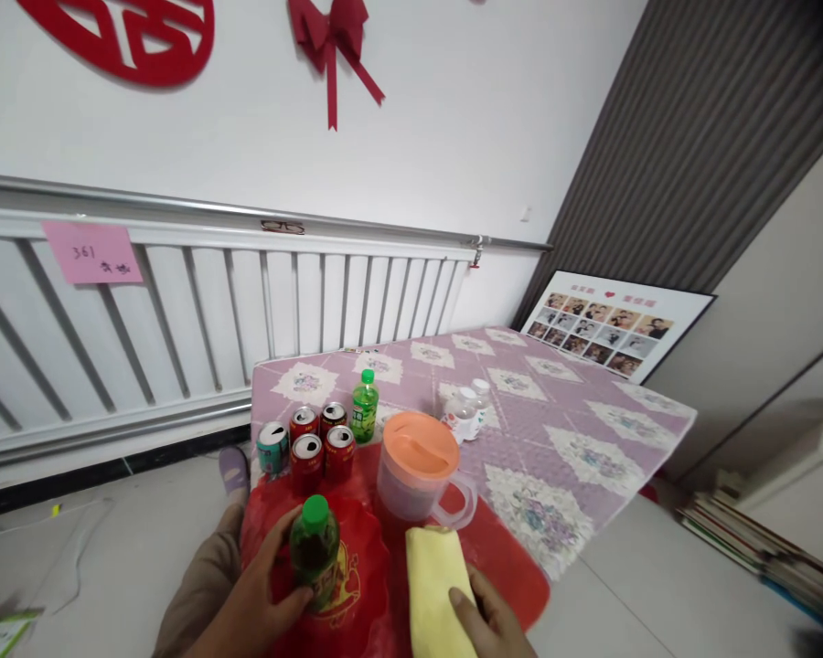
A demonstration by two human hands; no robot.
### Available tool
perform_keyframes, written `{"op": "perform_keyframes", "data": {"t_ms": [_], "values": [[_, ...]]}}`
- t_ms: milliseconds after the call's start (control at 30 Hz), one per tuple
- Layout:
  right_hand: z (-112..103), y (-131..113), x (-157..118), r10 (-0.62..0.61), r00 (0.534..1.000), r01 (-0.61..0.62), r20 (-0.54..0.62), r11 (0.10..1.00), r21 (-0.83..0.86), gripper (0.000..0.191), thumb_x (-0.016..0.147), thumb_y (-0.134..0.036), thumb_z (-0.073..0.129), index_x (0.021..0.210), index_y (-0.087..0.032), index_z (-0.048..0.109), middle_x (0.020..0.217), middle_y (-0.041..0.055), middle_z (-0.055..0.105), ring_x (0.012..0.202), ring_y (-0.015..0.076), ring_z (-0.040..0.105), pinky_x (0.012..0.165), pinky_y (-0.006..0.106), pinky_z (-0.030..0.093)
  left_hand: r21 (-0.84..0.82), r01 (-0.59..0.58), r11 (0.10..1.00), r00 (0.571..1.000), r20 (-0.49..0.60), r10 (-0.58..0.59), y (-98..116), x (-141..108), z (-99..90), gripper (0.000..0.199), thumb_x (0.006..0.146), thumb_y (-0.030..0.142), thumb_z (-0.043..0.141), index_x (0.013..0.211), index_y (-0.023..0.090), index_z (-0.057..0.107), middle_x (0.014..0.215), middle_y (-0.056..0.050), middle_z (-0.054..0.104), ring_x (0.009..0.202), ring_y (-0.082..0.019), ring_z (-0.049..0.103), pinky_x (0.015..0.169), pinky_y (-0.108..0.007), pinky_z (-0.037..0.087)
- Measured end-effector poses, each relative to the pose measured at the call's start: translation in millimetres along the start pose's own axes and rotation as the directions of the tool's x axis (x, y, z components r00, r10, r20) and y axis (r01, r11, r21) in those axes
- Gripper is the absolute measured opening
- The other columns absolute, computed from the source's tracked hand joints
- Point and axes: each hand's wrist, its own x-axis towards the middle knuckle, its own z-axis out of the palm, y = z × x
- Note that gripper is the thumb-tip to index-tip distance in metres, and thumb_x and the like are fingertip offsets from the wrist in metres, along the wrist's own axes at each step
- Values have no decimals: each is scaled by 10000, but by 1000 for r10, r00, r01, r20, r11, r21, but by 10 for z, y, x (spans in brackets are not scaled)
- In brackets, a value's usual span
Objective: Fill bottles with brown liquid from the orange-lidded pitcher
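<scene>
My left hand (271, 585) is wrapped round a green-capped bottle (315, 548), which is upright over a red tray (363, 567). A folded yellow cloth (433, 576) is gripped in my right hand (484, 612), its thumb pressed on top. Just beyond the cloth stands a clear pitcher (404, 484) with an orange lid and a handle on its right. Behind the left hand are several red cans (306, 461) and a teal can (272, 448), their tops opened. A second green bottle (365, 407) stands behind the cans.
Two clear bottles with white caps (467, 411) are grouped behind the pitcher on the patterned tablecloth (555, 439). A white radiator (198, 311) runs along the wall. A photo board (610, 324) leans at the back right; books (747, 548) are stacked at right.
</scene>
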Motion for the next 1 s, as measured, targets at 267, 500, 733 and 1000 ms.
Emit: {"op": "perform_keyframes", "data": {"t_ms": [267,500,733,1000], "values": [[-266,247,237,-32,982,86,185,951,-296,478,798,-460,509,1149,-142,572,1188,130,670,1074,252,636,922,349,490,25,45,999,997,-62,-44,217,1,58,689,557,253,667,1229,162,548,1153,-102,701,1071,-301,656,976,-378,520],[-302,306,279,-137,991,112,5,785,-609,242,812,-297,476,944,-185,645,940,92,723,880,248,673,797,364,509,126,86,988,990,-119,-71,216,35,98,642,553,283,689,1174,170,575,1094,-96,709,1077,-317,647,973,-403,509],[-113,376,141,-482,869,370,109,488,-790,362,902,-332,469,1190,-192,637,1225,136,654,1114,266,615,924,392,507,184,135,974,984,-140,-110,294,59,107,650,546,358,687,1149,145,569,1108,-132,702,1079,-343,644,970,-440,508],[167,544,128,-276,933,314,229,320,-894,571,849,-302,532,1409,-217,459,1516,99,333,1376,322,352,989,485,437,89,104,991,991,-99,-95,110,42,190,748,607,367,680,1289,156,458,1269,-129,627,1183,-313,590,1046,-422,458]]}}
